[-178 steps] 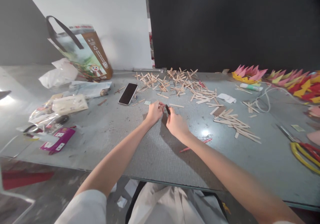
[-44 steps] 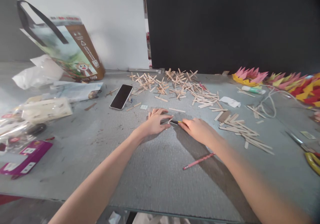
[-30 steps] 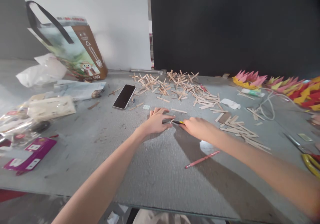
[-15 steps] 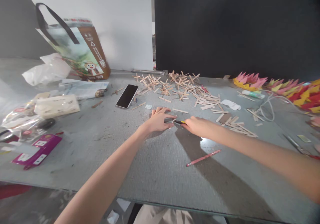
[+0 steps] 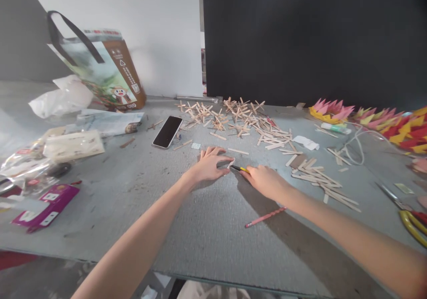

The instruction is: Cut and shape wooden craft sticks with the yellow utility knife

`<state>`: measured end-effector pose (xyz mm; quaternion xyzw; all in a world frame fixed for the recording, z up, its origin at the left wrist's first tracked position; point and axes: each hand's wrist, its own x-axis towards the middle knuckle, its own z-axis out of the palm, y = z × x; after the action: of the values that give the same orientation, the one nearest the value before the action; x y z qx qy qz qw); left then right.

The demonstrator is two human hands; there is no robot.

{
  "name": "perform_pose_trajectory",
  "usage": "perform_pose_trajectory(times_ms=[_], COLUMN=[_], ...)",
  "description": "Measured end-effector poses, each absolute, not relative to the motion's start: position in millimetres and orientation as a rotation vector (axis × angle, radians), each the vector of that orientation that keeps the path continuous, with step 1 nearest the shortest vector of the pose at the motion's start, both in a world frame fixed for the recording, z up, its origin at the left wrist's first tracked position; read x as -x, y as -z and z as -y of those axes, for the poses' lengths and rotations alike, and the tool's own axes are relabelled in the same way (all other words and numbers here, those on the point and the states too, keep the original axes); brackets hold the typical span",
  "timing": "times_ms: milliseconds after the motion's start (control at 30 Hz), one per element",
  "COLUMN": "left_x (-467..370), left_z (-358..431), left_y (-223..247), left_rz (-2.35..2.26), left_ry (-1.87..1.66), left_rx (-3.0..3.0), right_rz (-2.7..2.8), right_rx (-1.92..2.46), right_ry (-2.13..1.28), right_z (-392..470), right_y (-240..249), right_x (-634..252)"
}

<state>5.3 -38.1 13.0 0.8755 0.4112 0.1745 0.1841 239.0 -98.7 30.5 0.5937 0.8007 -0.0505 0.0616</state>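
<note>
Over the middle of the table, my left hand (image 5: 212, 164) rests with its thumb and index finger around a small pale wooden stick (image 5: 232, 162); the other fingers touch the tabletop. My right hand (image 5: 265, 180) grips a slim yellow-and-black craft knife (image 5: 240, 169), its tip pointing left and meeting the stick. The blade itself is too small to make out. A pink pencil (image 5: 265, 218) lies in front of my right wrist. Just beyond my fingers is a single flat stick (image 5: 238, 151).
Crossed wooden sticks (image 5: 243, 108) are heaped at the back, with loose sticks (image 5: 320, 179) to the right. A phone (image 5: 167, 132) lies back left, near a carrier bag (image 5: 110, 72) and a purple packet (image 5: 46, 206). Scissors (image 5: 412, 223) and paper crowns (image 5: 330, 110) are on the right.
My right hand has shifted slightly down and right with the knife, whose dark tip now sits lower against the stick. The view has tilted a little; my left hand stays nearly in place.
</note>
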Motion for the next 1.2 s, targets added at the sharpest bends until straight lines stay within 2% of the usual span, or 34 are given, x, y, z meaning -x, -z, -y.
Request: perform_pose_trajectory(times_ms=[167, 333, 533, 667, 767, 933, 1100, 1200], left_x=[-10, -23, -51, -57, -56, -52, -50, -48], left_z=[43, 41, 16, 2, -1, 2, 6, 7], left_y=[-10, -5, 2, -2, -4, 6, 10, 8], left_rz=[-1.143, -1.128, -1.108, -1.023, -0.955, -0.786, -0.679, -0.687], left_ry=[-0.703, -0.929, -0.96, -0.967, -0.986, -1.033, -1.019, -0.992], left_rx=[-2.39, -1.818, -1.521, -1.479, -1.484, -1.373, -1.275, -1.309], right_rz=[-2.433, -2.499, -2.841, -2.976, -3.102, -3.45, -3.612, -3.632], right_rx=[-1.859, -1.959, -2.134, -2.369, -2.267, -1.846, -1.584, -1.591], right_ry=[0.116, 0.035, -0.083, 0.059, 0.119, 0.489, 0.594, 0.652], right_z=[97, 85, 48, 29, 24, 23, 22, 21], right_y=[-28, -29, -31, -25, -16, -1, 8, 11], right_x=[-241, -245, -254, -262, -267, -266, -263, -264])
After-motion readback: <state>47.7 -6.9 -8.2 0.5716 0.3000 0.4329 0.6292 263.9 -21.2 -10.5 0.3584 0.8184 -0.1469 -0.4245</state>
